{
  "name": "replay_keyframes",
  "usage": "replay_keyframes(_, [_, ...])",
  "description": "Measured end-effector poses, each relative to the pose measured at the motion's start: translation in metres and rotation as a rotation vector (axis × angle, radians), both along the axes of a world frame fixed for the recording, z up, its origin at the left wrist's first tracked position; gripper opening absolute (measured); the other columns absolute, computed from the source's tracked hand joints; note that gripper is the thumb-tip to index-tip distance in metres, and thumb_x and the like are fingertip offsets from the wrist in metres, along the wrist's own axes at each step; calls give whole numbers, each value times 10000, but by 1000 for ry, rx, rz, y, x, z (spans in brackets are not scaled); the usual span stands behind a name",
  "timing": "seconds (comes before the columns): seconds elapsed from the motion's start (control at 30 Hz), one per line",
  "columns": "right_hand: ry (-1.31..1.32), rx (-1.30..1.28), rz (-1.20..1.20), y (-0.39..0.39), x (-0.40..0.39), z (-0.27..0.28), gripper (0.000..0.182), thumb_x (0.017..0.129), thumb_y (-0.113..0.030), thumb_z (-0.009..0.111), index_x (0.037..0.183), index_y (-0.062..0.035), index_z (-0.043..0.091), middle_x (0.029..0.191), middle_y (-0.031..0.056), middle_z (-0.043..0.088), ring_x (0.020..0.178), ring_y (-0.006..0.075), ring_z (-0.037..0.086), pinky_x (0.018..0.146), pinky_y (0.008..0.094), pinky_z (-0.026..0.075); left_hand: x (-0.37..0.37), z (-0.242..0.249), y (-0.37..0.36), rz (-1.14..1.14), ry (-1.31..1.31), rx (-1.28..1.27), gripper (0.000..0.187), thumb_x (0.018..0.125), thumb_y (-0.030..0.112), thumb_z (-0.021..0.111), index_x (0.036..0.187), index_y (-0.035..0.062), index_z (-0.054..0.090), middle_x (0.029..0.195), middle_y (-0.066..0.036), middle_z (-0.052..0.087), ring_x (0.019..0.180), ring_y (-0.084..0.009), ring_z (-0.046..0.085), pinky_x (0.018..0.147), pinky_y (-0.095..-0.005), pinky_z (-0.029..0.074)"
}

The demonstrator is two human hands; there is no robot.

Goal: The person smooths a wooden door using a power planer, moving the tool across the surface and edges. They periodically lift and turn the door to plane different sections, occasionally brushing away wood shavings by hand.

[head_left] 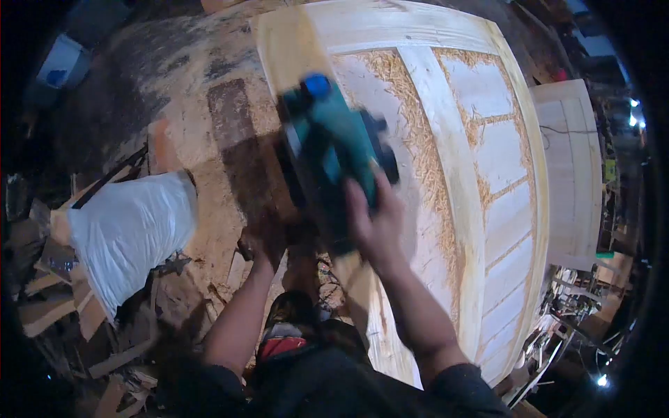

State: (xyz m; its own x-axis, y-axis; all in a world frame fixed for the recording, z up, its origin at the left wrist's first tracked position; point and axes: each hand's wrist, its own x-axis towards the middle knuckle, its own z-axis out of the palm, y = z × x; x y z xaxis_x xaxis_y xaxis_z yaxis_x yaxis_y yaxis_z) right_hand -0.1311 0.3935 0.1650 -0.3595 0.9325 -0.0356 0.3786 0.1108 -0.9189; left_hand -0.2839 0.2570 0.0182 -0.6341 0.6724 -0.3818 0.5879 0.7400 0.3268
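A green power planer (334, 150) with a blue knob at its front rests on the left frame board of a pale wooden door panel (435, 104). It is blurred by motion. My right hand (373, 212) is on the rear part of the planer, its fingers closed round what looks like the handle. Close to the planer's left rear side, in shadow, is my left hand (263, 240); its fingers are too dark and blurred to make out. Curly wood shavings (411, 104) lie in the recesses of the panel, right of the planer.
A white plastic sack (136, 223) stands at the left, among wood offcuts (52, 306). Another pale panel (568, 167) is beyond the door's right edge. Sawdust covers the ground (188, 76). Clutter with metal parts (557, 313) lies at the lower right.
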Motion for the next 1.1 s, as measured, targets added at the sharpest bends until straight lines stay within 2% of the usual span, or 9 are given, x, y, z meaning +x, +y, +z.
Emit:
replay_keyframes(0.07, [33,162,-55,73,-74,-17,412,943,-343,682,1191,-16,646,989,292,700,935,440,701,804,448,549,4,1,2,-89,110,-181,358,943,386,552,1027,70,698,927,-207,717,849,-446,684,734,-534,530])
replay_keyframes(0.13, [77,173,-1,135,-124,-18,510,918,-390,695,1232,4,612,1016,302,690,967,474,672,834,479,533,4,-87,-47,-61,367,219,315,938,334,558,1004,63,705,942,-200,717,870,-429,681,776,-519,526])
replay_keyframes(0.27, [6,210,110,155,-118,-14,563,907,-414,698,1265,5,580,1085,298,683,1040,471,654,897,488,515,-3,-55,-29,45,179,17,285,938,278,545,1039,58,696,981,-215,709,927,-419,664,836,-522,498])
replay_keyframes(0.43, [-124,-20,72,21,33,5,591,919,-325,709,1403,-48,514,1213,258,669,1123,416,658,953,456,516,-4,-6,-13,-230,195,185,289,985,208,491,1169,49,647,1110,-187,680,1122,-344,603,955,-525,418])
replay_keyframes(0.53, [-261,-59,96,-96,175,-11,725,804,-220,799,1442,-74,489,1243,214,668,1109,337,672,932,435,519,-9,-24,0,-135,138,344,296,991,236,501,1188,72,647,1051,-200,693,1050,-372,629,923,-517,439])
replay_keyframes(0.6, [-256,-365,27,-153,227,25,609,798,-130,766,1358,-41,546,1058,144,720,883,250,699,794,380,543,-2,-11,4,-118,125,242,322,1002,259,489,1221,74,637,1017,-214,700,983,-410,646,895,-513,465])
replay_keyframes(0.73, [-207,-550,68,-179,273,42,424,797,-138,778,1175,-26,625,994,136,720,865,241,712,772,359,544,0,-6,9,-75,99,130,259,1000,241,496,1170,112,643,962,-191,701,932,-402,654,846,-525,471])
replay_keyframes(0.87, [-290,-543,126,-140,231,41,398,785,-152,792,1125,-27,627,975,159,712,857,266,714,757,369,544,-4,-11,6,-113,82,209,206,992,228,503,1109,108,622,936,-206,693,895,-433,651,815,-551,473])
replay_keyframes(1.1, [-145,-127,140,20,45,10,537,773,-213,770,1231,2,591,1070,257,688,1013,441,669,882,455,525,-10,-26,-14,-171,-26,307,249,986,261,518,1139,106,637,940,-218,700,918,-454,655,814,-543,499])
